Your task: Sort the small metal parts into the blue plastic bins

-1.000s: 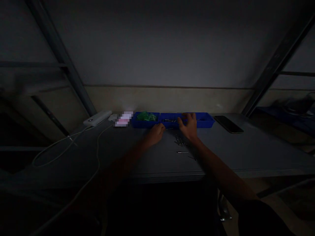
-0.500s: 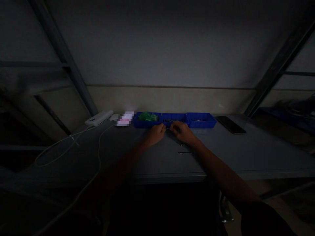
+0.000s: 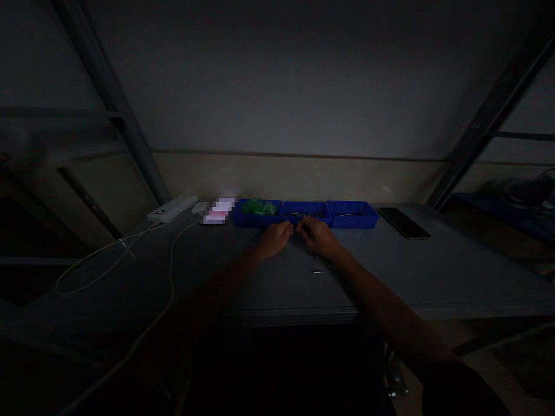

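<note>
One thin metal pin [image 3: 319,271] is noted on the table [image 3: 269,289], nearer than the grip. Left hand [image 3: 276,237] and right hand [image 3: 318,236] are clenched close together; contents cannot be told. Just beyond, metal parts [image 3: 303,215] are contained in the middle blue tray [image 3: 306,205].

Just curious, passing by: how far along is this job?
Partway, perhaps. Maybe done: thin pieces in the right bin. In hand: the left hand and right hand are close together; what they hold is too small to tell. Possibly left: metal parts in the middle bin and a pin on the table.
</note>
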A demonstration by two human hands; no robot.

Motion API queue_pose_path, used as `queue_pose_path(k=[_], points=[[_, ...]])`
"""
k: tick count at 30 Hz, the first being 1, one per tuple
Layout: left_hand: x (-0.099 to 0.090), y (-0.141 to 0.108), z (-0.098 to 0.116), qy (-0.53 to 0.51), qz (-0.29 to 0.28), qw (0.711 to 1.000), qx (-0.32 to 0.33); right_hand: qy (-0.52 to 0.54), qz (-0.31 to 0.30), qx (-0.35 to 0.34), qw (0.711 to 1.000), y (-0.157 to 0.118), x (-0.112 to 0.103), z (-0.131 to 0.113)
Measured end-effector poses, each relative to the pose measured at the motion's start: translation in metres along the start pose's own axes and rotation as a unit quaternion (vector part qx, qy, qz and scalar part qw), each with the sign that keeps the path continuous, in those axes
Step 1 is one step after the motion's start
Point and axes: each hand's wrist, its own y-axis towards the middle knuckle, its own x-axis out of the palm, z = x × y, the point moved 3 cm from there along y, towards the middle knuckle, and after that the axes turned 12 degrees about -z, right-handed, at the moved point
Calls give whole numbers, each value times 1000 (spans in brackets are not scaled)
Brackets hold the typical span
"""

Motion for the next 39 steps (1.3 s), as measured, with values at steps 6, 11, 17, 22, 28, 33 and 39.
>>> queue_pose_path(k=[6,11,17,22,28,33,39], points=[[7,2,-1,-56,-12,998,1,-5,-6,-7,1000,0,-2,-6],[6,3,0,-66,-18,998,1,18,-3,-1,1000,1,-4,-4],[-2,3,-4,-43,-9,999,14,33,26,40,998,5,-1,5],[-5,-1,2,-16,15,999,46,50,58,71,995,5,-3,11],[-11,-1,6,15,34,997,66,54,39,66,996,3,-5,4],[-10,1,3,13,17,998,50,51,46,77,995,3,-15,11],[14,5,20,117,-6,987,112,-77,283,282,913,-20,-58,59]])
